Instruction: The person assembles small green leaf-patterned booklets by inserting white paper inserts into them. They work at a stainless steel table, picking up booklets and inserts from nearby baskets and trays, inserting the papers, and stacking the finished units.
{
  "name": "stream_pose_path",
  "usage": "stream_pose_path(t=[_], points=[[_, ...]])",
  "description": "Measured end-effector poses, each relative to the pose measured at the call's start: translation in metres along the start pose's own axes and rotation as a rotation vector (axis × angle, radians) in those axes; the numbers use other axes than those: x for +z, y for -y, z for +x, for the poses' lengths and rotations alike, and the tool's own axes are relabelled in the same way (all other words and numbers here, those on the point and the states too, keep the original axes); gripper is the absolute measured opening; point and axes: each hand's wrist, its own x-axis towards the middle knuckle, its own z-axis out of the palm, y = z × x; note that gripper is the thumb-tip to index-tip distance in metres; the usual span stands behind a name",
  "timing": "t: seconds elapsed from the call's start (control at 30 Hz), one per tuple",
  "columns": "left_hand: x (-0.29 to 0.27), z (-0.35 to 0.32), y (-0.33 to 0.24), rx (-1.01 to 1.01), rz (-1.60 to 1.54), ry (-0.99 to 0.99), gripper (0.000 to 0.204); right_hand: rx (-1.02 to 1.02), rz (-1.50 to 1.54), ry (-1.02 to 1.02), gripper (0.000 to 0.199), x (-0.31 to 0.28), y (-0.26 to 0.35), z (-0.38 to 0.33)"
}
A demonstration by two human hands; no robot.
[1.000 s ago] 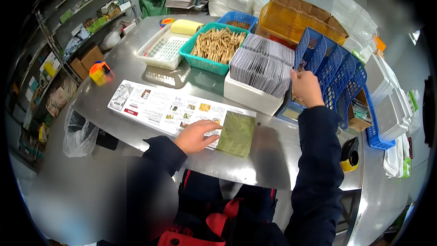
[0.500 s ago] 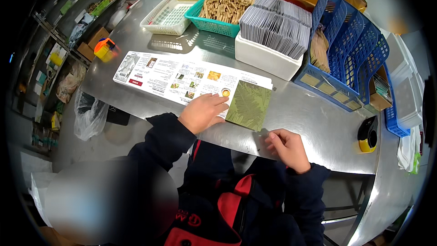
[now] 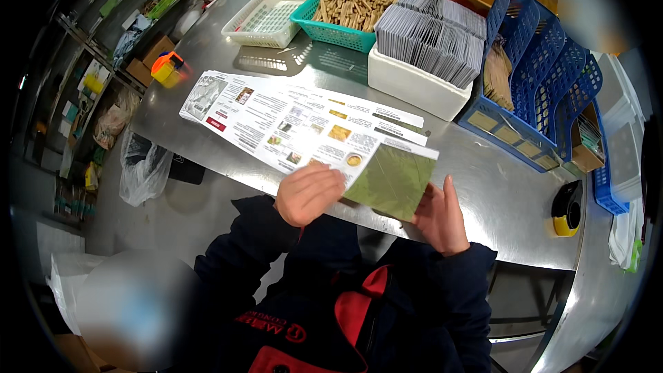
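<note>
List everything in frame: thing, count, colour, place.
steel table: 1, grey, centre
printed leaflets: a fanned stack, white, table middle
green packet: 1, olive, near table edge, between both hands
teal basket: 1, holds tan sticks, far side
white basket: 1, left of the teal one
white box: 1, packed with grey sachets
blue racks: several, right side
tape dispenser: 1, black and yellow, right edge
orange and yellow item: 1, left corner
shelving: 1, left, cluttered
left hand: 1, on leaflets and packet
right hand: 1, at the packet's right edge
</note>
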Motion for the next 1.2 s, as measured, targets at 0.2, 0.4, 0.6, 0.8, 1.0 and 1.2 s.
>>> stream_pose_path(t=[0.2,0.4,0.6,0.8,1.0,1.2], points=[[0.004,-0.006,-0.04,-0.374,-0.203,0.096,0.039,-0.054,-0.015,-0.053,0.051,0.013,0.0,-0.007],[-0.005,0.008,-0.083,-0.849,-0.461,0.123,0.121,-0.124,0.067,0.19,0.067,0.003,-0.023,-0.032],[0.003,0.014,-0.105,-1.023,-0.846,-0.071,0.103,-0.015,0.113,0.339,0.073,0.003,-0.03,-0.015],[-0.02,0.016,-0.104,-1.195,-0.956,-0.062,0.06,-0.146,-0.061,0.377,0.065,0.02,-0.025,-0.004],[-0.058,0.021,-0.092,-0.921,-0.516,0.101,0.03,-0.798,-0.994,0.251,0.065,0.059,0.039,-0.01],[-0.095,0.032,-0.069,-0.711,-0.15,0.361,0.025,-0.632,-1.08,0.344,0.009,0.112,0.04,0.0]])
